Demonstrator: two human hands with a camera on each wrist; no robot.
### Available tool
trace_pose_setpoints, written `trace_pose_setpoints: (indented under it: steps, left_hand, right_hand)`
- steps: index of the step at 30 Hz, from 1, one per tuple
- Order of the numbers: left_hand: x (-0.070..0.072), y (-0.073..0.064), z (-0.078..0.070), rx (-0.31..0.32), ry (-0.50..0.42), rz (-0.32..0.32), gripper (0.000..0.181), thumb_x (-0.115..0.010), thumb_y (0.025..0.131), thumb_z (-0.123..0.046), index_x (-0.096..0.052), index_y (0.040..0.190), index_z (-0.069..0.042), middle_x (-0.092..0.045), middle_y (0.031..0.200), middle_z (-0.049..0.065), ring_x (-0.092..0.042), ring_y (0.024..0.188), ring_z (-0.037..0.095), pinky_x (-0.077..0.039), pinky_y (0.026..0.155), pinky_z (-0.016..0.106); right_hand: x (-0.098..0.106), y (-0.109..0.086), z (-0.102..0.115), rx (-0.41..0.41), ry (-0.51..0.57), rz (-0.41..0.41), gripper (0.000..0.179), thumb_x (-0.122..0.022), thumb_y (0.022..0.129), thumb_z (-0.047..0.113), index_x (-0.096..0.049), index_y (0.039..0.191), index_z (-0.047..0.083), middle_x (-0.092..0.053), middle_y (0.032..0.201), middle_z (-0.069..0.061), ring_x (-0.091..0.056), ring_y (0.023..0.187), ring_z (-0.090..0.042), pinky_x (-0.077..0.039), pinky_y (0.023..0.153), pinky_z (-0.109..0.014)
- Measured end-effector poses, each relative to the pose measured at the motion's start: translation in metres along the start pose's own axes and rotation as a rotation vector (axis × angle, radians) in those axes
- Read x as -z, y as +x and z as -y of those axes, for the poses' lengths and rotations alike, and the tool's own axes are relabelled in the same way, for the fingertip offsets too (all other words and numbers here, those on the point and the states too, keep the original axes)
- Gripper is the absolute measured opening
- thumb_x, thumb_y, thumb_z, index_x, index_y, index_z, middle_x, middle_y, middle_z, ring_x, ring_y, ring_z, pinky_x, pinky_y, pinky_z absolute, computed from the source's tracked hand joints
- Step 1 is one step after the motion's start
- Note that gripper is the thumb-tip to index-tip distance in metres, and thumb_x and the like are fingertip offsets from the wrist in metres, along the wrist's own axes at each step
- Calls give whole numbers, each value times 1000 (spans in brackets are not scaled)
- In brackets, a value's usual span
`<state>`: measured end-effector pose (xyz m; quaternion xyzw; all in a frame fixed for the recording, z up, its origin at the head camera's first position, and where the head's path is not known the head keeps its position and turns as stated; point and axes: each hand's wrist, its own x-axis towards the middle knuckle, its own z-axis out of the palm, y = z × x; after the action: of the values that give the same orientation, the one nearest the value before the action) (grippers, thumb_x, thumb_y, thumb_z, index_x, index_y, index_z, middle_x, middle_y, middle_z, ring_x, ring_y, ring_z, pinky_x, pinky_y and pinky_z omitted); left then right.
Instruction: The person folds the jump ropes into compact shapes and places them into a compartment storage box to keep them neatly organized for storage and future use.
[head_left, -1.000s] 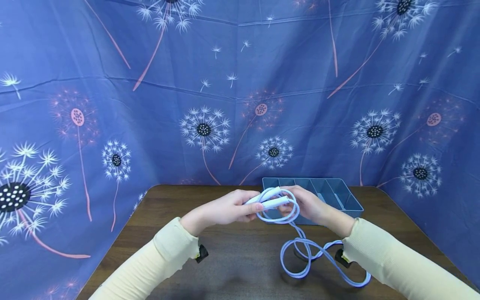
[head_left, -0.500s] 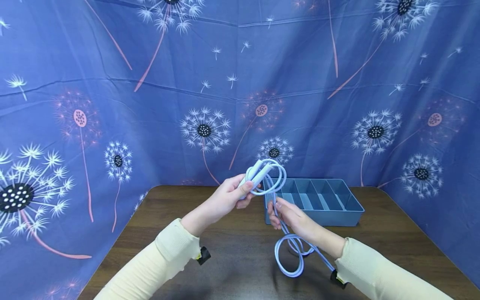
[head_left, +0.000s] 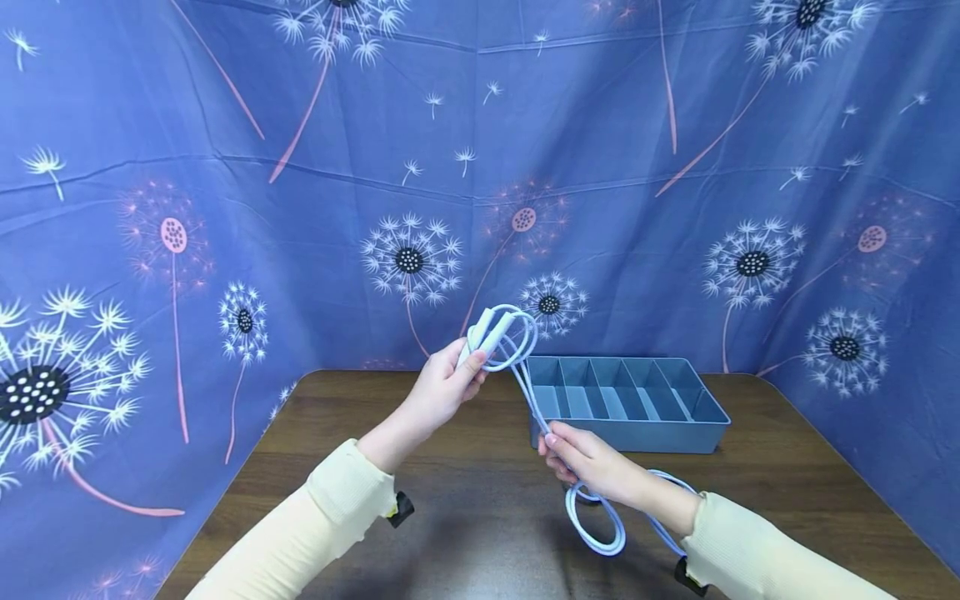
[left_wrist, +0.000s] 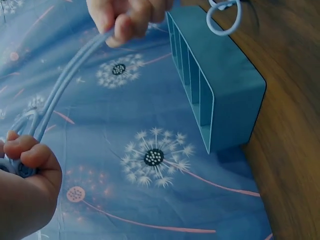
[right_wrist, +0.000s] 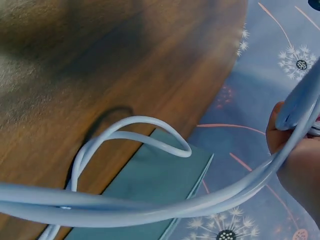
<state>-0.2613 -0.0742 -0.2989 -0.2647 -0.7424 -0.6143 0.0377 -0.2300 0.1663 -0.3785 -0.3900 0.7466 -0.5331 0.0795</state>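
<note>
Both hands grip a jump rope held in the air

The left hand [head_left: 442, 385] is clamped round the two pale handles [head_left: 495, 332] of the jump rope [head_left: 531, 396], which lie side by side in its curled fingers, their ends tilting up and to the right in the head view. Light blue cord loops round the handles just above that hand. From these loops a doubled stretch runs down and across to the right hand [head_left: 588, 458], whose thumb and fingers pinch the strands together. Below the right hand, the cord hangs in a loose loop, and another length passes behind the right forearm; whether either part touches the wooden surface [head_left: 480, 500] cannot be told.

A blue-grey divided box [head_left: 637, 435] stands at the back of the surface, its compartments opening upward. In the head view the right hand is in front of the box's near left corner, while the left hand is up to the left of the box. Pale yellow sleeves cover both arms, and a blue dandelion-print cloth [head_left: 360, 100] hangs behind the surface
</note>
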Motion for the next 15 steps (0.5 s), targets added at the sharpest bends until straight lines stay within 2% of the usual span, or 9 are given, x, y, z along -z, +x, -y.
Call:
trace_pose_setpoints:
  steps: [4, 7, 10, 12, 15]
  left_hand:
    - [5, 3, 6, 14, 28, -64, 30, -46, 100, -22, -53, 101, 7, -49, 71, 3, -35, 50, 6, -29, 46, 18]
    - [6, 3, 8, 6, 94, -92, 28, -48, 100, -22, -54, 98, 5, -51, 71, 8, -37, 50, 7, -30, 46, 19]
    - [7, 2, 10, -26, 240, -119, 24, -49, 99, -22, -54, 92, 0, -53, 70, 8, -41, 51, 8, -33, 47, 21]
    - [7, 1, 11, -49, 340, -142, 22, -50, 99, -22, -54, 88, -3, -54, 69, 6, -42, 53, 9, -35, 49, 23]
    - [8, 0, 15, -77, 475, -176, 20, -51, 98, -22, -54, 86, -7, -55, 69, 2, -43, 55, 11, -38, 53, 26]
  right_hand:
    - [1, -2, 5, -34, -48, 14, 20, -34, 103, 9, -49, 92, 2, -39, 60, -12, -37, 50, -6, -35, 43, -22]
    - [2, -3, 12, -45, -198, 12, 18, -40, 102, 15, -51, 90, 8, -40, 61, 3, -36, 51, 1, -34, 43, -19]
    - [4, -3, 21, -47, -393, 21, 17, -45, 101, 19, -52, 88, 12, -38, 62, 13, -33, 51, 4, -32, 44, -16]
    - [5, -2, 29, -39, -515, 35, 16, -46, 100, 19, -51, 86, 13, -37, 63, 15, -32, 52, 4, -32, 45, -15]
    - [5, -1, 42, -48, -639, 69, 16, -48, 99, 18, -49, 84, 15, -36, 63, 15, -32, 52, 4, -33, 45, -15]
